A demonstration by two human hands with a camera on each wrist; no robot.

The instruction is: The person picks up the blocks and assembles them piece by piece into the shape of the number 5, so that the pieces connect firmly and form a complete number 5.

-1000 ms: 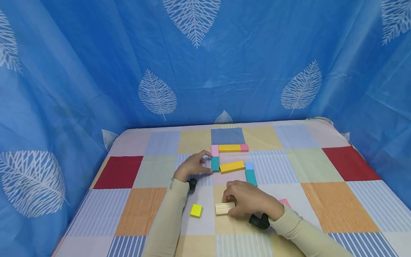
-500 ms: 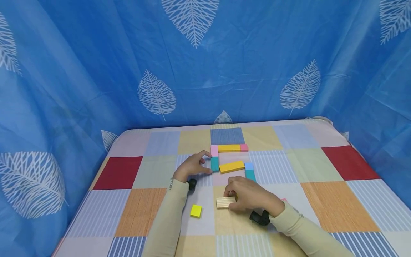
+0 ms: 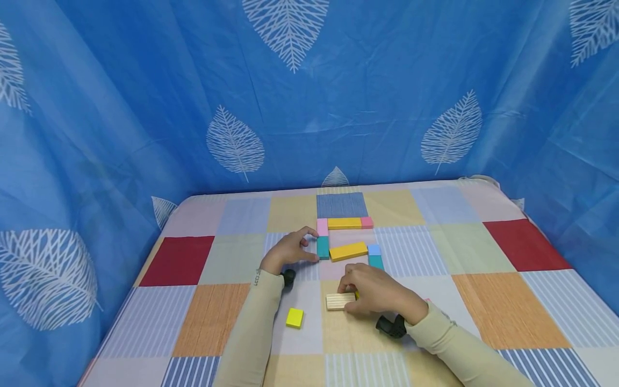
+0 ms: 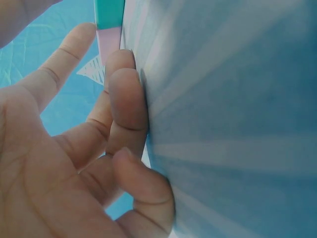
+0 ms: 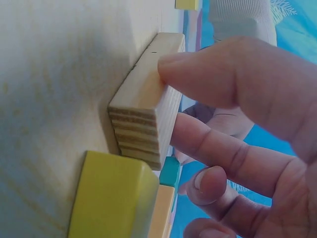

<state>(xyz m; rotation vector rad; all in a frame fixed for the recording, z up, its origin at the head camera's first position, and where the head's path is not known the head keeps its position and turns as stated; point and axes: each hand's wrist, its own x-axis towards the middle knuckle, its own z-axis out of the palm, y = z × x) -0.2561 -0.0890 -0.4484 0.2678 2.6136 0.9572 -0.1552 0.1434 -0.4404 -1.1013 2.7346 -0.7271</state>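
My right hand (image 3: 374, 290) pinches a plain, striped-grain wooden block (image 3: 337, 301) lying low over the cloth. In the right wrist view the thumb (image 5: 198, 74) presses one long side of it. A yellow block (image 5: 106, 193) sits right by the wooden block's end; in the head view the hand mostly covers it. My left hand (image 3: 290, 250) rests on the cloth beside a teal block (image 3: 323, 248), index fingertip and thumb at its left edge, the other fingers loosely bent. A light pink block (image 3: 322, 227) adjoins the teal one's far end.
An orange-yellow block (image 3: 344, 223) and a rose block (image 3: 367, 222) continue the row at the back. Another orange-yellow block (image 3: 348, 251) lies slanted, near a blue block (image 3: 374, 249) and a second teal block (image 3: 375, 262). A small yellow block (image 3: 294, 317) lies between the forearms.
My right hand has slid the wooden block a short way forward, away from me, and the yellow block beside it now peeks out. The left hand has stayed still.
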